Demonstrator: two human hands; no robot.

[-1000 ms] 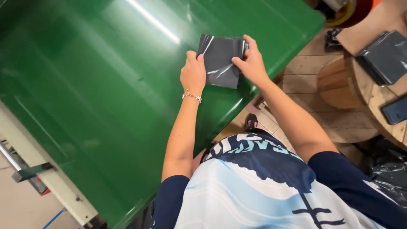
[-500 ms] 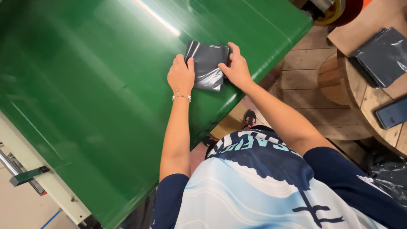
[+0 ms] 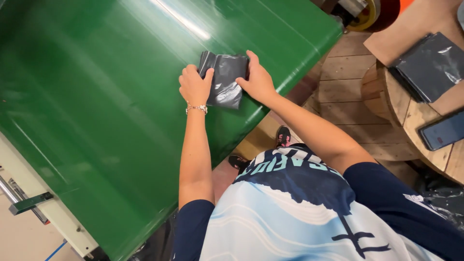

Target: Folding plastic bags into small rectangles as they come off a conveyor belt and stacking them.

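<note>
Green surface (image 3: 121, 111): large, glossy, tilted across the view, cut off at the top and left edges; a bright streak of glare runs along it beyond the fingers.

Wooden spool-type table (image 3: 411, 121), well to the right of the right hand: partly cut off at the frame edge. On it, a stack of dark grey plastic bags (image 3: 427, 65) and a dark phone (image 3: 442, 130), itself cropped.

Dark grey plastic bag (image 3: 226, 79): folded to a small, roughly rectangular packet, wrinkled and shiny, lying flat on the green surface near its right edge, between the two hands. Its contents, if any, cannot be made out.

Left hand (image 3: 194, 85): fingers curled narrow, thumb tip pressing the packet's left edge; fingertips hidden beneath the knuckles. Beaded bracelet (image 3: 196, 108) on the wrist just behind.

Right hand (image 3: 258, 79): fingers close together and flat, pressing on the packet's right edge; fingertips partly hidden against the plastic.
</note>
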